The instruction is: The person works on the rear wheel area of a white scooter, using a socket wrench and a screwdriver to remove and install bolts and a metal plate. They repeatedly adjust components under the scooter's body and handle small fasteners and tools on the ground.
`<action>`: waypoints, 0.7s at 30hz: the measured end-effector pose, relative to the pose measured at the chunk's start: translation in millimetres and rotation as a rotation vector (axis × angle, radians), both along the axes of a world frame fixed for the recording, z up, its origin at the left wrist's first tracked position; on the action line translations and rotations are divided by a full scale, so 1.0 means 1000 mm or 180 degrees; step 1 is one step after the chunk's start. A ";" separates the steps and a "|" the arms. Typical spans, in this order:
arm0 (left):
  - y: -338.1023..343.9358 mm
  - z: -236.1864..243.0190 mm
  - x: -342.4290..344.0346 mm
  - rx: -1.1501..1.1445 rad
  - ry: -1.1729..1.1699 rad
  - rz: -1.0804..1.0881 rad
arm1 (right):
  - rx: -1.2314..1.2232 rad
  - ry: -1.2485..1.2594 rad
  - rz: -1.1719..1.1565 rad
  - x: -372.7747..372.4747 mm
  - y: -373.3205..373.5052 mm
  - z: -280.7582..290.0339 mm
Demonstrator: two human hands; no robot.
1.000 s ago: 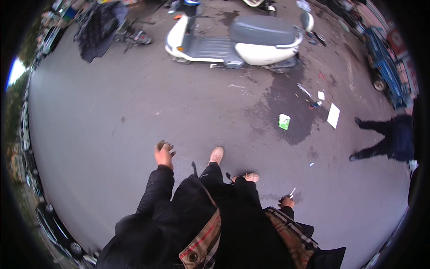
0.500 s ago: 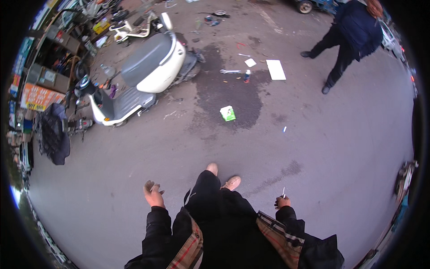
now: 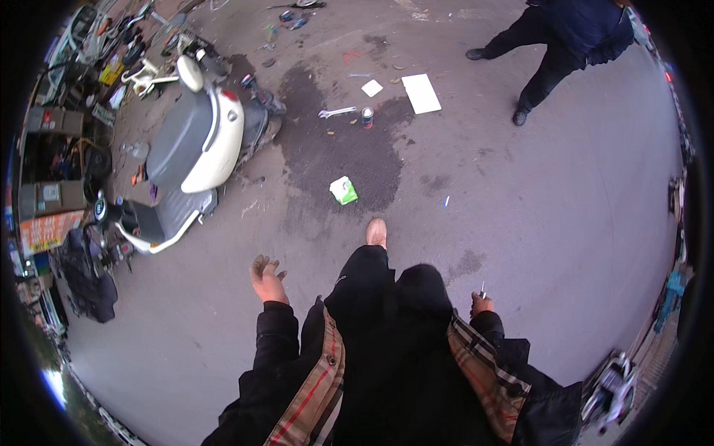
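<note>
My left hand hangs in the air at the left of my legs, palm partly up. Its fingers are loosely curled and apart, with nothing between them. On the other side my right hand is closed around a slim tool with a silver shaft, which sticks up from the fingers; its exact kind is too small to make out. On the ground ahead lie a green and white packet, an open-ended wrench, a small dark can, a white sheet and a small white square.
A white scooter with a grey seat stands at the left, beside crates, an orange sign and piled parts. A person in dark clothes stands at the far right. A wet dark patch stains the asphalt. A small blue-white item lies ahead.
One of my feet has stepped forward, and the packet, wrench and scooter now appear further left. Both hands have risen slightly in view; the right hand still holds the slim tool.
</note>
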State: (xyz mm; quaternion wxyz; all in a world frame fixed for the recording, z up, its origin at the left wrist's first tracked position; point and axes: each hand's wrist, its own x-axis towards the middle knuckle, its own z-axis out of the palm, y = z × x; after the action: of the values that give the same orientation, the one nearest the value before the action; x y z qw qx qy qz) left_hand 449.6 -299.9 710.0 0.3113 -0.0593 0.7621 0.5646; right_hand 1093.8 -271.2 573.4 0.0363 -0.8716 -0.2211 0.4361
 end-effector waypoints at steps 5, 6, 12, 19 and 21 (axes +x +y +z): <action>0.109 0.034 -0.012 0.0207 0.0165 -0.0031 | -0.0043 -0.0027 0.0162 0.000 0.099 -0.006; 0.123 0.035 -0.016 0.0192 0.0198 0.0048 | 0.0016 -0.0025 0.0311 -0.007 0.127 -0.006; 0.217 0.029 -0.039 0.0107 0.0179 0.0503 | -0.0127 0.0073 0.0670 -0.062 0.304 -0.026; 0.370 0.060 -0.051 -0.0019 0.0307 0.0856 | 0.0081 0.0240 0.1260 -0.116 0.542 -0.094; 0.417 0.066 -0.053 -0.0205 0.0404 0.0553 | 0.0146 0.0393 0.1032 -0.129 0.608 -0.091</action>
State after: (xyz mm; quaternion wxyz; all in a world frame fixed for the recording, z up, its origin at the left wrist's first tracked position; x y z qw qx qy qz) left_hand 396.9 116.7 776.4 0.2103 -0.0993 0.7900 0.5673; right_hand 965.1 336.9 482.3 -0.0011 -0.7950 -0.3660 0.4838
